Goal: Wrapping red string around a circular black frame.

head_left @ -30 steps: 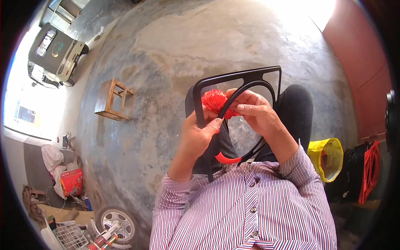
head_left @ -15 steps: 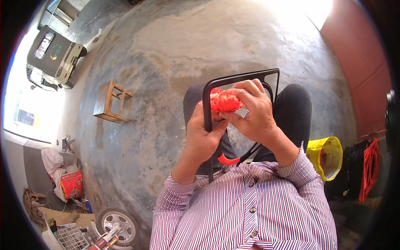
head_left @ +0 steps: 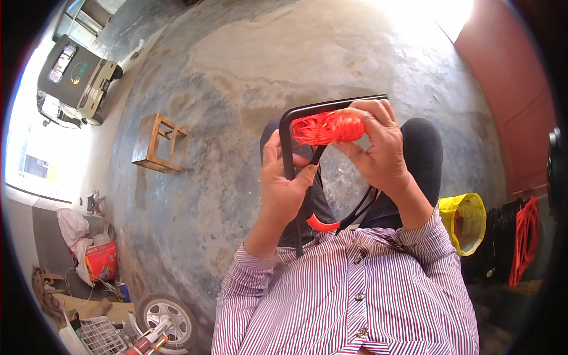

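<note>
- Person seated, striped shirt (head_left: 355, 296), dark trousers, both hands up over the lap.
- Black frame (head_left: 288, 142): thin bar bent into a rounded rectangle, held upright over the knees, top bar running right from the corner.
- Left hand (head_left: 284, 189) closed round the frame's left upright, thumb pressed on the bar, fingers wrapped behind. Firm holding grip.
- Right hand (head_left: 381, 151) at the top bar, fingers curled tight over a bundle of red cord (head_left: 325, 127). Grip narrow, pinching the cord against the bar.
- Cord sits bunched at the frame's top left, just beside the corner, between the two hands. Frayed strands show at its left end.
- A red curved piece (head_left: 322, 223) hangs lower, near the shirt, touching the frame's lower bars; can't tell if it is cord or a fitting.
- Step in hand, as I judge it: winding or tying the cord onto the top bar, left hand steadying.
- Next move likely calls for steady tension in the right hand, the frame kept from twisting, and the cord passed round the bar without slipping loose.
- Around: bare concrete floor (head_left: 236, 89), small wooden stool (head_left: 157, 142) well apart on the left, yellow bag (head_left: 464, 222) near the right elbow, orange cable (head_left: 523, 239) far right, wheel (head_left: 168, 319) at lower left, parked vehicle (head_left: 77, 77) at upper left.
</note>
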Demonstrator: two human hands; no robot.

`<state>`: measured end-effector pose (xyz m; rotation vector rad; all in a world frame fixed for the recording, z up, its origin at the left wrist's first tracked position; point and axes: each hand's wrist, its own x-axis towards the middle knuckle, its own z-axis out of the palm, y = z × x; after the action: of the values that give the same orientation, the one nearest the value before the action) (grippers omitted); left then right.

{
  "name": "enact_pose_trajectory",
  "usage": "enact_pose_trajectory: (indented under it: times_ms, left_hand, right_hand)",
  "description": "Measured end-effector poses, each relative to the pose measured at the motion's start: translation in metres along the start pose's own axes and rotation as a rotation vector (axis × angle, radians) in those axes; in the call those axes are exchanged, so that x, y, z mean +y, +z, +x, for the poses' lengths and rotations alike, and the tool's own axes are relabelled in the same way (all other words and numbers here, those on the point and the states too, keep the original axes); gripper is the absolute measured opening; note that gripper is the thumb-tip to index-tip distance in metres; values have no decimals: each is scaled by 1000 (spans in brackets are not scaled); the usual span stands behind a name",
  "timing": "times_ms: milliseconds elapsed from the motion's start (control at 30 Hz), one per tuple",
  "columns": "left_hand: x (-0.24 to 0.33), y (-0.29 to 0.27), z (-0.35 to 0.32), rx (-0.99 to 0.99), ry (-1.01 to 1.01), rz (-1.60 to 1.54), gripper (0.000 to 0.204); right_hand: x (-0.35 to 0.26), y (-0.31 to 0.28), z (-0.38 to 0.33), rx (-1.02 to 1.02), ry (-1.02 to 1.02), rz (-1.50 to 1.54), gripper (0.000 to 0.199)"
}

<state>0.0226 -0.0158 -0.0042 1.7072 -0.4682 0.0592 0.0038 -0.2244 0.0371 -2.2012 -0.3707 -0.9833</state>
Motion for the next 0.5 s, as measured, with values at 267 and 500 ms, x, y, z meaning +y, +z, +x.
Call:
enact_pose_trajectory:
  times_ms: [267,500]
  left_hand:
    - [27,3,-1,-8,73,141,11]
    - [17,5,0,-1,-97,-43,10]
  right_hand:
    - [1,7,-9,131,589,1013,32]
    - [-2,-5,-13,110,230,427,35]
